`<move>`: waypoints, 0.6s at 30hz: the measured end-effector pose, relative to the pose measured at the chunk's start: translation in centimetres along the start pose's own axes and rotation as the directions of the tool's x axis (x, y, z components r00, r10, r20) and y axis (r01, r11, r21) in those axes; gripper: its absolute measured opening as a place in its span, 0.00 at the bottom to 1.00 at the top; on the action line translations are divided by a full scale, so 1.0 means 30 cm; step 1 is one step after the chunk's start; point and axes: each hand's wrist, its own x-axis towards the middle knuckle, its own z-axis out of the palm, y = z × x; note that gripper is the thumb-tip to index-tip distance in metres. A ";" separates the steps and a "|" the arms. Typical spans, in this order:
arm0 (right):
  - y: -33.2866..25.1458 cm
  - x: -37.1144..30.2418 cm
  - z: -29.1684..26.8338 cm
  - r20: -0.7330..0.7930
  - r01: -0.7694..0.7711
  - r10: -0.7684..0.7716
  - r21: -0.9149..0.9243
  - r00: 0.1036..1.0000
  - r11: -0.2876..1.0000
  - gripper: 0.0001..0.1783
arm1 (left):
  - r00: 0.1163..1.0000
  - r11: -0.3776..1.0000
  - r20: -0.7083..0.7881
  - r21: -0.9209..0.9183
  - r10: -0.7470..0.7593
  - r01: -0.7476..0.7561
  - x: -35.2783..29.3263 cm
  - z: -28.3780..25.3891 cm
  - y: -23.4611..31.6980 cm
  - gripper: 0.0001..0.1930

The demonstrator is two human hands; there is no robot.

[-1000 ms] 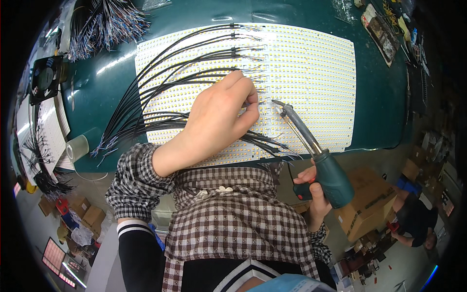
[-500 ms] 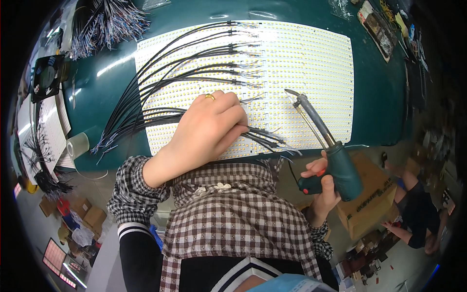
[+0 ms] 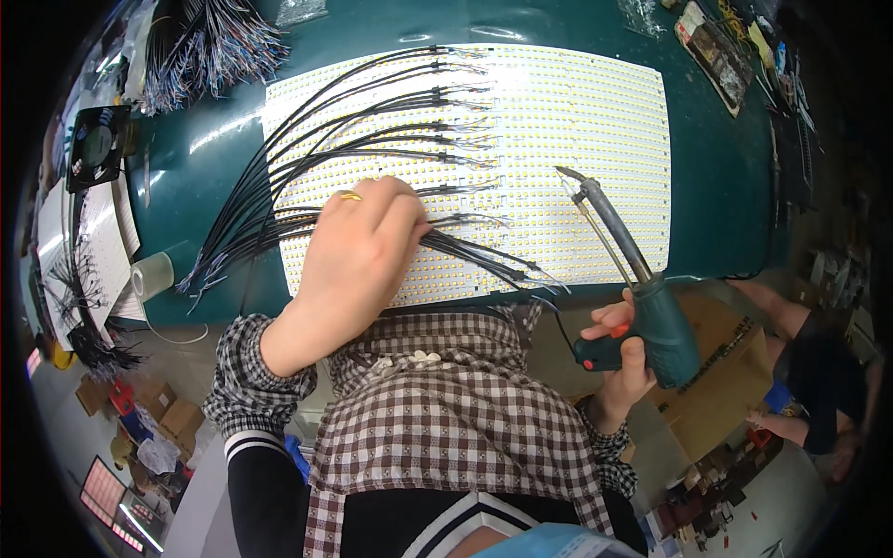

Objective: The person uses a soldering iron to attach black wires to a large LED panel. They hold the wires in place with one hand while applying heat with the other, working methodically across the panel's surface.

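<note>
My right hand [image 3: 621,358] is wrapped round the dark green handle of a soldering gun [image 3: 668,330], whose metal tip points up and left above a white LED panel [image 3: 595,121]. Over the panel's lower left part, my left hand [image 3: 363,246] is closed, thumb and fingers pinched on a black cable [image 3: 456,221]; the exact grip is partly hidden. More black cables [image 3: 479,260] with bared thin wires run out below its fingertips. Further up, a row of black cables [image 3: 372,98] lies across the panel, their wire ends near its middle.
The panel lies on a green table [image 3: 223,139]. A bundle of wires [image 3: 214,46] is at the far left, above a black fan [image 3: 98,147] and a tape roll [image 3: 151,276]. A cardboard box [image 3: 721,391] stands below right. Another person [image 3: 823,381] sits at the right.
My left hand has moved left along the cables, uncovering more of them. The soldering gun has shifted slightly right. The panel has shifted a little.
</note>
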 end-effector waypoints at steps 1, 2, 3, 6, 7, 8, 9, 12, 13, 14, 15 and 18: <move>0.003 0.002 0.001 -0.004 0.006 -0.006 0.008 1.000 1.000 0.36 | 0.999 0.999 -0.029 0.051 -0.018 0.019 -0.004 -0.005 -0.001 0.08; 0.007 0.005 0.004 -0.009 0.012 -0.012 0.015 1.000 1.000 0.35 | 0.998 0.990 -0.025 0.122 -0.062 0.065 -0.002 -0.004 -0.001 0.09; 0.010 0.001 0.002 -0.019 0.016 -0.015 0.020 1.000 1.000 0.35 | 0.999 0.997 -0.041 0.069 -0.026 0.029 0.014 0.005 0.009 0.08; 0.011 0.001 -0.005 0.012 0.014 -0.014 0.018 1.000 1.000 0.35 | 0.997 0.995 -0.057 -0.071 0.061 -0.065 0.094 0.043 0.033 0.08; 0.012 -0.004 -0.006 0.016 0.023 -0.023 0.026 1.000 0.999 0.35 | 0.998 0.994 -0.033 -0.087 0.059 -0.061 0.107 0.056 0.024 0.08; 0.012 -0.010 -0.006 0.021 0.032 -0.032 0.035 0.999 0.999 0.34 | 0.998 0.993 -0.009 -0.102 0.057 -0.058 0.116 0.070 0.015 0.07; 0.016 -0.015 -0.006 0.020 0.037 -0.038 0.042 0.999 0.998 0.34 | 0.998 0.991 0.020 -0.120 0.058 -0.056 0.120 0.080 0.010 0.07; 0.014 -0.017 -0.009 0.013 0.015 -0.016 0.035 1.000 0.999 0.34 | 0.995 0.991 -0.073 -0.105 0.070 -0.077 0.109 0.074 0.019 0.07; 0.015 -0.018 -0.011 0.014 0.007 -0.008 0.034 1.000 0.999 0.34 | 0.991 0.991 -0.111 -0.106 0.074 -0.086 0.101 0.074 0.026 0.07; 0.018 -0.019 -0.014 0.014 0.000 0.000 0.034 1.000 0.999 0.34 | 0.993 0.988 -0.104 -0.139 0.049 -0.063 0.096 0.071 0.039 0.06; 0.021 -0.020 -0.017 0.022 -0.005 0.004 0.035 1.000 0.999 0.33 | 0.995 0.985 -0.102 -0.167 0.020 -0.037 0.086 0.067 0.058 0.06; 0.019 -0.022 -0.019 0.081 -0.014 0.011 0.031 0.997 0.999 0.33 | 0.994 0.957 -0.059 -0.284 -0.088 0.068 0.076 0.098 0.044 0.06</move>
